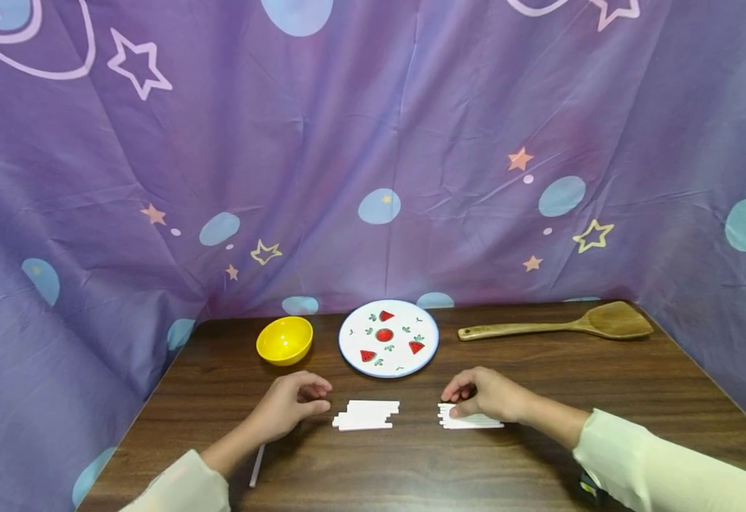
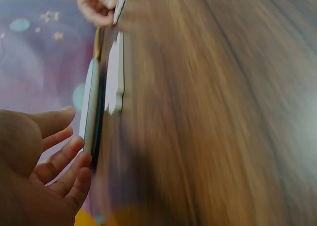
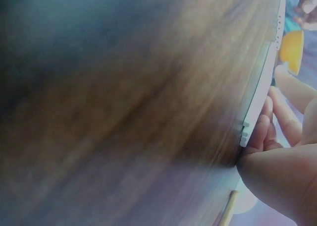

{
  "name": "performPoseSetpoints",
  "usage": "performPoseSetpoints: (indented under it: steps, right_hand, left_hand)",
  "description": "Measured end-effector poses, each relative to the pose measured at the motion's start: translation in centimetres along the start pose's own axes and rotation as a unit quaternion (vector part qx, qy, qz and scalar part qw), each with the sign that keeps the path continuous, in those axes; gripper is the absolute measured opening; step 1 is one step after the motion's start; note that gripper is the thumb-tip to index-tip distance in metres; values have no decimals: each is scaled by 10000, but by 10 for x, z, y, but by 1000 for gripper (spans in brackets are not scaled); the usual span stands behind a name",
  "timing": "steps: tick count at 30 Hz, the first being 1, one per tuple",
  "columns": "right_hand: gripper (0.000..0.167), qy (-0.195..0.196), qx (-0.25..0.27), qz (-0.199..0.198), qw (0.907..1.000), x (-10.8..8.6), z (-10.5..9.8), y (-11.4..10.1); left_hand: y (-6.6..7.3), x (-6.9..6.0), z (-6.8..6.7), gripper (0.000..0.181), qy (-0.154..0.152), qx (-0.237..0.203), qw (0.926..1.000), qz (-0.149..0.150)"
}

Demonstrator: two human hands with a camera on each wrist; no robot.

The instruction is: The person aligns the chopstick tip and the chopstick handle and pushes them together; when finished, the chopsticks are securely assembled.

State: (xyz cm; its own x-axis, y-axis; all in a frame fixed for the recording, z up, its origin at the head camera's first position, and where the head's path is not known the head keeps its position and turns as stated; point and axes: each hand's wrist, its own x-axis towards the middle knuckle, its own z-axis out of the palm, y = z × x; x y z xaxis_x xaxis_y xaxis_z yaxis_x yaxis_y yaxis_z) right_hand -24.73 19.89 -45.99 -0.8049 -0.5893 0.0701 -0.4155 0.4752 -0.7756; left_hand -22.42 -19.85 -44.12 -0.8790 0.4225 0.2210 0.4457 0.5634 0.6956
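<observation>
Two flat rows of thin white sticks lie side by side on the brown table. My left hand hovers just left of the left row of white sticks, fingers loosely bent and apart, holding nothing; the left wrist view shows its spread fingers. My right hand is over the right row of white sticks and partly hides it. Its thumb and fingers are parted, with the fingers close beside the row in the right wrist view. A single white stick lies beside my left forearm.
A yellow bowl stands at the back left. A white plate with watermelon prints lies at the back middle, and a wooden spatula at the back right. Purple patterned cloth hangs behind the table. A small dark object is under the right sleeve.
</observation>
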Motion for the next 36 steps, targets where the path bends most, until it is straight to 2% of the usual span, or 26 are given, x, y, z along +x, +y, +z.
performPoseSetpoints:
  steps: [8, 17, 25, 36]
  right_hand:
    - [22, -13, -43, -11, 10000, 0, -1, 0]
    - [22, 18, -67, 103, 9999, -2, -1, 0]
    - [21, 103, -108, 46, 9999, -2, 2, -2]
    - [16, 33, -144, 35, 9999, 0, 2, -4]
  left_hand:
    - [21, 26, 31, 25, -496, 10, 9987, 73]
    - [23, 39, 53, 21, -605, 483, 9964, 331]
    - [23, 44, 60, 15, -671, 514, 9959, 325]
    - [26, 47, 58, 8, -919, 566, 9940, 183]
